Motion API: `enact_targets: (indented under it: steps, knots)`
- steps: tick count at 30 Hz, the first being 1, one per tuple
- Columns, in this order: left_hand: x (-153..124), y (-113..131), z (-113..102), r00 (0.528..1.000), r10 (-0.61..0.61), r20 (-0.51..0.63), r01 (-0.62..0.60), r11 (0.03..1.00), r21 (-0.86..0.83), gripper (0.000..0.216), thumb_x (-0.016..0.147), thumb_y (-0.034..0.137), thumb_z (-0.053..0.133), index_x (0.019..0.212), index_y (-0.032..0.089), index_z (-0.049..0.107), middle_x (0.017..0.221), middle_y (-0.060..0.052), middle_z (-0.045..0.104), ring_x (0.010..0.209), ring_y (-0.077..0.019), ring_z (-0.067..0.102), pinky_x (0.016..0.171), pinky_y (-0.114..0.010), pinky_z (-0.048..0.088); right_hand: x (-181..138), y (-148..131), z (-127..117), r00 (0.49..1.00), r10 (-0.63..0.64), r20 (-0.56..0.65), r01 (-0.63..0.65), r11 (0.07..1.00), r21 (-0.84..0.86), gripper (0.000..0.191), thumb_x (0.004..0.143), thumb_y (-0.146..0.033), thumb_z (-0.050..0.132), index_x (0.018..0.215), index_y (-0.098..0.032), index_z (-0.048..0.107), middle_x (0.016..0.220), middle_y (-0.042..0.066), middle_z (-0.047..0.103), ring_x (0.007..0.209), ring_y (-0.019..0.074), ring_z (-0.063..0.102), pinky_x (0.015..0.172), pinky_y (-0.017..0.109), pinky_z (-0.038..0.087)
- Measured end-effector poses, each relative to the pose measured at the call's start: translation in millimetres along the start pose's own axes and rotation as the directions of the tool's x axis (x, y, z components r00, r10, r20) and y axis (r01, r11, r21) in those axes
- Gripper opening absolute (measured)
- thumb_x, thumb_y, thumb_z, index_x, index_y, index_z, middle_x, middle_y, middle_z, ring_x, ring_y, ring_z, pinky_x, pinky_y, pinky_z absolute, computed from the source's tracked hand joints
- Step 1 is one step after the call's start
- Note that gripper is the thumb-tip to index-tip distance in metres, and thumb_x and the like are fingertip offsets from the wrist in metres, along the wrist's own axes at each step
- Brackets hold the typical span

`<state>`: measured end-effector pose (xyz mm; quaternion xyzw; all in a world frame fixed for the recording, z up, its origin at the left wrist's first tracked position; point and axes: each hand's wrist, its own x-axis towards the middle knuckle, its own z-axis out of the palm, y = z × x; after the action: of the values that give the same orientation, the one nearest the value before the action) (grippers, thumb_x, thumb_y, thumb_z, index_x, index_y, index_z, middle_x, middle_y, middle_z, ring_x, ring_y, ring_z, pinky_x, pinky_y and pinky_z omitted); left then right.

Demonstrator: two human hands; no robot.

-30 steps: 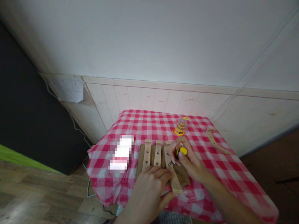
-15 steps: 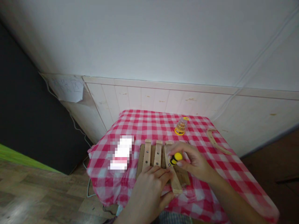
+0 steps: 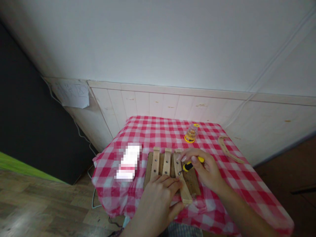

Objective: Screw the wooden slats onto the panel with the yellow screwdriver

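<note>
A wooden slatted piece (image 3: 165,164), several light slats screwed on darker boards, lies on the red-and-white checked tablecloth (image 3: 153,131). My left hand (image 3: 158,197) rests on its near edge, fingers flat and pressing the slats. My right hand (image 3: 206,168) is closed around a small yellow-and-black screwdriver (image 3: 191,164). The tool lies tilted, its tip pointing left and down at a screw on the rightmost slat.
A small clear jar with a yellow lid (image 3: 191,133) stands behind the wooden piece. A curved wooden part (image 3: 228,149) lies at the right edge of the table. A white-and-pink blurred packet (image 3: 128,162) sits to the left. The panelled wall is close behind.
My right hand has shifted to the right and tipped the screwdriver from nearly upright to a low slant, its handle now pointing right. The left hand has stayed put.
</note>
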<state>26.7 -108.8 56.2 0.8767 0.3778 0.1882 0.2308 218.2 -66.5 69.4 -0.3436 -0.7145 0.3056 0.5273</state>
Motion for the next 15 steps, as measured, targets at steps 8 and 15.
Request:
enact_targets:
  steps: [8, 15]
  knots:
    - [0.5, 0.1, 0.1, 1.0, -0.006, -0.007, 0.006, 1.0, -0.021, 0.038, 0.082, 0.022, 0.081, 0.118, 0.015, 0.07, 0.119, -0.009, 0.074, 0.107, -0.0291, 0.068, 0.094, -0.045, 0.055, -3.0, 8.8, 11.3, 0.976, 0.208, 0.059, -0.205, 0.801, 0.563, 0.046, 0.09, -0.068, 0.052, 0.079, -0.024, 0.057, 0.064, -0.002, 0.049, 0.055, 0.0146, 0.045, 0.055, 0.03, 0.046]
    - [0.6, 1.2, -0.3, 1.0, -0.015, -0.006, 0.014, 1.0, -0.023, 0.036, 0.083, 0.023, 0.08, 0.117, 0.017, 0.07, 0.117, -0.009, 0.074, 0.106, -0.0287, 0.068, 0.096, -0.045, 0.053, -5.3, 1.0, -5.9, 0.968, 0.156, 0.198, -0.193, 0.964, 0.184, 0.032, 0.101, -0.052, 0.046, 0.109, -0.028, 0.065, 0.095, 0.006, 0.065, 0.092, 0.021, 0.063, 0.084, 0.036, 0.054]
